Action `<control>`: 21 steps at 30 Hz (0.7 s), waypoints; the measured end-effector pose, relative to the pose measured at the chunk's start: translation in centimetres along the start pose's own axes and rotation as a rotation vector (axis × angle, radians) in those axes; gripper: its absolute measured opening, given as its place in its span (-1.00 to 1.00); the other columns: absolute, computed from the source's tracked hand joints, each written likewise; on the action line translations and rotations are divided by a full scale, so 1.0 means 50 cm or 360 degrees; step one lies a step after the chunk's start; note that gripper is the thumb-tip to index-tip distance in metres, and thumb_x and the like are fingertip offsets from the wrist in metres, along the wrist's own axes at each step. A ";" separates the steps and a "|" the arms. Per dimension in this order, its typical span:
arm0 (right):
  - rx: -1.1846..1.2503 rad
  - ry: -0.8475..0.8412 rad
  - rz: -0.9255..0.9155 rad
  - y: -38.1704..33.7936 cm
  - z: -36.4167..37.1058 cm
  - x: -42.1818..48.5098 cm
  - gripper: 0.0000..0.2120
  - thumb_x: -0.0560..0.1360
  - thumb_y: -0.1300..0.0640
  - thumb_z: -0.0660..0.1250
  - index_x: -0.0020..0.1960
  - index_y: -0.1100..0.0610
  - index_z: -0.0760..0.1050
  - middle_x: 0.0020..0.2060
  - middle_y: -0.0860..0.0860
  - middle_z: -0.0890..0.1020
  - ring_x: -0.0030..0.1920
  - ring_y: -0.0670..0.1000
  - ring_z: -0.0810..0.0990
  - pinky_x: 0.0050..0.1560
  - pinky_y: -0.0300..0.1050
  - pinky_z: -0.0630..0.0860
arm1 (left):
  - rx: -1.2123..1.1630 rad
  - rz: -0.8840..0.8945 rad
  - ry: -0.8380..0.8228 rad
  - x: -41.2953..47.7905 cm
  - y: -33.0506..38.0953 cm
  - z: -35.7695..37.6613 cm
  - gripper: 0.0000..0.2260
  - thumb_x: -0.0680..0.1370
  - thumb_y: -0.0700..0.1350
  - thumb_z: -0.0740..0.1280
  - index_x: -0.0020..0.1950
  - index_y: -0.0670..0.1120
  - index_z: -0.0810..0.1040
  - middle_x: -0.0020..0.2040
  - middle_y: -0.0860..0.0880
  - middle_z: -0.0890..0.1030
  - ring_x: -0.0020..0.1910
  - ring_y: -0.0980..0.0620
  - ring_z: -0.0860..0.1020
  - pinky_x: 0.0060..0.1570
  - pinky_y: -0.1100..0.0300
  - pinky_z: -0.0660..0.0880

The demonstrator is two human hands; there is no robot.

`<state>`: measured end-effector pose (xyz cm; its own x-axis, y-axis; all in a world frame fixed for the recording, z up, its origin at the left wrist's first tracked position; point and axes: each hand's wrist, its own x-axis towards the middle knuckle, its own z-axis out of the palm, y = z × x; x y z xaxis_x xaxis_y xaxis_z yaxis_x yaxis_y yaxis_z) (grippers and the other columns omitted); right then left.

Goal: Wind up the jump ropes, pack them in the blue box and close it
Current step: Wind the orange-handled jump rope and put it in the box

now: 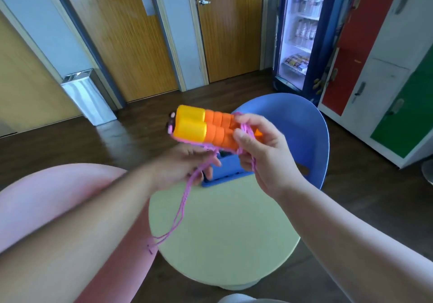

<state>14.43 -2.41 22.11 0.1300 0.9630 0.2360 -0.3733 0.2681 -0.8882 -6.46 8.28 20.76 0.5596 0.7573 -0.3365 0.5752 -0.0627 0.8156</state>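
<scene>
Right hand (264, 148): fingers grasping paired yellow-orange handles (199, 124), held above table (222, 232) far edge. Left hand (185, 164), blurred: fingers curled round pink cord (180, 211), which trails toward table's left edge. Blue box (225, 176) at table far edge, partly hidden.

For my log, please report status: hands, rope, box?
Right hand grips handles, cord partly wound. Left hand holds cord, rest hanging loose. Box on table, partly hidden behind hands.
</scene>
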 end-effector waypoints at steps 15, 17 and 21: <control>-0.0822 -0.0068 -0.0114 0.050 -0.008 0.001 -0.82 0.53 0.09 0.47 0.12 -0.04 0.60 0.04 -0.10 0.61 0.00 -0.11 0.57 0.04 -0.32 0.47 | 0.0277 0.0136 0.0430 -0.035 0.219 -0.039 -0.74 0.63 0.00 0.40 -0.10 -0.18 0.70 -0.45 0.03 0.49 -0.52 0.09 0.31 -0.43 0.22 0.26; -0.0944 0.0003 -0.0162 0.055 -0.003 0.003 -0.81 0.53 0.10 0.48 0.07 -0.12 0.59 0.00 -0.06 0.55 -0.04 -0.08 0.56 -0.01 -0.32 0.46 | 0.0498 0.0140 0.0476 -0.028 0.223 -0.036 -0.71 0.63 0.05 0.39 -0.14 -0.13 0.70 -0.43 0.04 0.52 -0.53 0.14 0.37 -0.37 0.22 0.31; -0.1172 -0.0234 -0.0303 0.062 -0.011 0.005 -0.74 0.55 0.14 0.43 0.12 -0.20 0.60 -0.03 -0.23 0.51 0.04 0.00 0.53 0.05 -0.20 0.50 | 0.0746 0.0105 0.0458 -0.016 0.217 -0.030 -0.66 0.63 0.05 0.39 -0.30 -0.05 0.64 -0.40 0.02 0.56 -0.40 0.09 0.46 -0.27 0.19 0.39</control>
<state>13.82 -1.33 19.21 -0.0121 0.9096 0.4154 0.3568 0.3920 -0.8479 -1.55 7.98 30.57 0.4555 0.8850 -0.0959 0.7853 -0.3487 0.5116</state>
